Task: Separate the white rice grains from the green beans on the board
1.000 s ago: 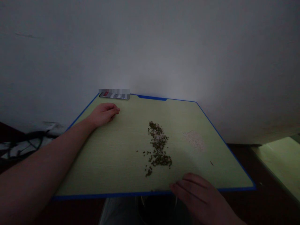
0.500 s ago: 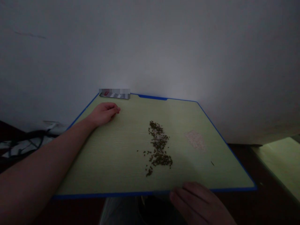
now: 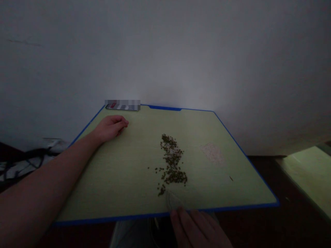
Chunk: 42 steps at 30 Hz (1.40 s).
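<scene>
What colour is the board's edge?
The board's edge is blue, clearest in the head view.

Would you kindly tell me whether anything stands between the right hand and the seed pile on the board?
Yes: a translucent plastic piece lies between the right hand and the seed pile, just below the pile's lower end.

**Dim room with a grey wall (image 3: 165, 51).**
Black cables (image 3: 24, 162) are seen below the wall at left; a pale green panel (image 3: 309, 172) is seen below it at right.

Your left hand (image 3: 110, 128) and right hand (image 3: 194, 230), two in all, one green board (image 3: 116, 179), one heap of seeds (image 3: 170, 162), uncountable, one pale patch (image 3: 212, 153), one stray seed (image 3: 231, 178), one blurred phone (image 3: 122, 106), one clear plastic piece (image 3: 173, 201)
</scene>
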{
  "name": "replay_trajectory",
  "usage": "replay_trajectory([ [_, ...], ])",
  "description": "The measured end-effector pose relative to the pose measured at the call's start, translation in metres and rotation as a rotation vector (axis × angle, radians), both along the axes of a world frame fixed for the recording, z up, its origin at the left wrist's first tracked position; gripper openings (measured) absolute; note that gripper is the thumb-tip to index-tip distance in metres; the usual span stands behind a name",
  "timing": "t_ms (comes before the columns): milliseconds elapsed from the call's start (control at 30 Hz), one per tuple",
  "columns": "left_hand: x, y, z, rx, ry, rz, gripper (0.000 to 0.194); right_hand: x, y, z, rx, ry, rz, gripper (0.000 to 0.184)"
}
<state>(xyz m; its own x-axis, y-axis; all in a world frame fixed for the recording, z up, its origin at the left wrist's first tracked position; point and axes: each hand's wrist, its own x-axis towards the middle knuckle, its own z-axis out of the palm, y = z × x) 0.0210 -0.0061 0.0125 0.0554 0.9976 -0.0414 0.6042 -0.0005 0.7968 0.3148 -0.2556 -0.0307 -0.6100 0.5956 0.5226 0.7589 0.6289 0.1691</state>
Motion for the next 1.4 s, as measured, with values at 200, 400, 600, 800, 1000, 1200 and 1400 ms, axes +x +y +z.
replay_trajectory([
  [200,-0.002,0.001,-0.002,-0.001,0.006,-0.008,0.020,0.031,0.006,0.024,-0.016,-0.062,0.022,0.039],
  [400,-0.001,0.001,-0.003,-0.003,-0.018,-0.013,0.021,0.065,0.022,0.042,-0.051,0.034,0.019,0.032],
  [600,0.001,-0.001,0.000,-0.003,0.021,-0.007,0.022,0.061,0.026,0.039,-0.099,0.049,0.082,0.034],
  [800,-0.003,0.007,-0.008,0.008,-0.006,-0.002,0.020,0.068,0.019,0.039,-0.049,0.097,0.068,0.034],
  [1000,-0.008,0.012,-0.015,0.023,-0.052,-0.024,0.024,0.060,0.024,0.038,-0.097,0.120,0.098,0.034],
  [1200,-0.010,0.013,-0.017,0.022,-0.027,-0.010,0.024,0.062,0.017,0.039,-0.063,0.118,0.088,0.034],
  [1400,-0.009,0.013,-0.018,0.036,-0.032,-0.016,0.025,0.069,0.012,0.040,-0.074,0.150,0.043,0.028],
])
